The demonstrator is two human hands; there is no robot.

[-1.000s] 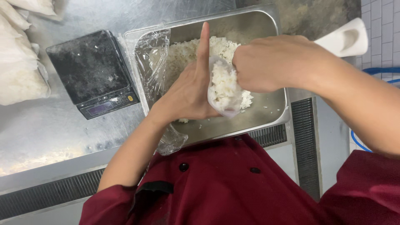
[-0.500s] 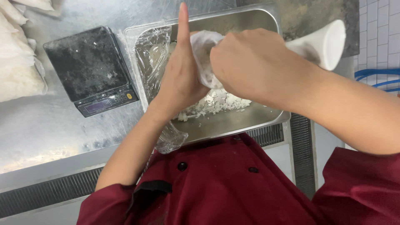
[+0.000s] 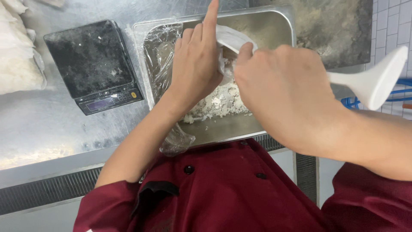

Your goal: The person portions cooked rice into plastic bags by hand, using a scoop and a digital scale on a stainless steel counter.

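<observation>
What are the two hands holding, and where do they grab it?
The right hand grips a white scoop around the middle of its handle. The left hand touches the scoop's bowl end; whether it grips cannot be told.

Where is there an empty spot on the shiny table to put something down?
Bare steel counter shows in front of the black scale, down to the near edge. A thin strip lies between the scale and the metal tray. The tray is crowded: rice, plastic wrap, the left hand and the right hand holding a white scoop. Bagged rice fills the left edge.
</observation>
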